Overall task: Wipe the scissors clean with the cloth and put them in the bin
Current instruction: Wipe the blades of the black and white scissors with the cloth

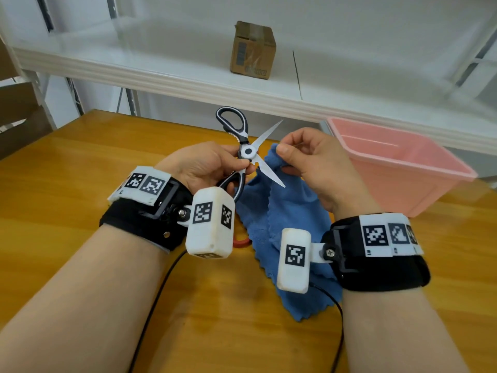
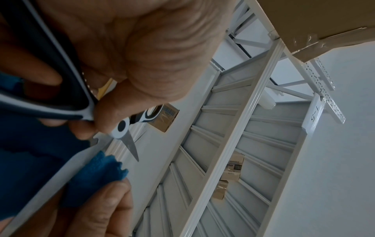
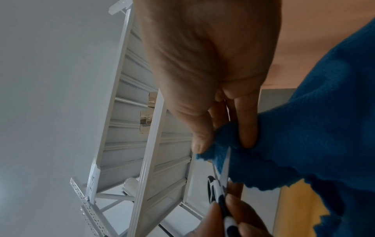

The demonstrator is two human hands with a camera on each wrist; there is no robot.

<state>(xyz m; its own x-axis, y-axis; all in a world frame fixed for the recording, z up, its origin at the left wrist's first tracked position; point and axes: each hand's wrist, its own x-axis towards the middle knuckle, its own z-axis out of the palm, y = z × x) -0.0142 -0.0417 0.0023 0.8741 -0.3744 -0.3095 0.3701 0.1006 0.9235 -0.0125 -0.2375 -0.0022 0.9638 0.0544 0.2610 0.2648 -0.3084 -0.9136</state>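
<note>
Black-and-white scissors (image 1: 248,151) are held above the wooden table with their blades spread wide apart. My left hand (image 1: 208,164) grips them at the lower handle and pivot (image 2: 121,128). One blade points up and right, the other (image 1: 270,172) runs down and right against the blue cloth (image 1: 290,211). My right hand (image 1: 309,157) pinches a fold of the cloth (image 3: 229,141) between thumb and fingers, round that blade (image 3: 225,168). The rest of the cloth hangs down onto the table. The pink bin (image 1: 430,168) stands at the right, apart from both hands.
A white shelf (image 1: 188,76) runs across behind the table, with a small cardboard box (image 1: 252,51) on it. A red object (image 1: 240,242) peeks out under the cloth by my left wrist. Black cables (image 1: 158,300) trail over the wooden table (image 1: 67,184) towards me.
</note>
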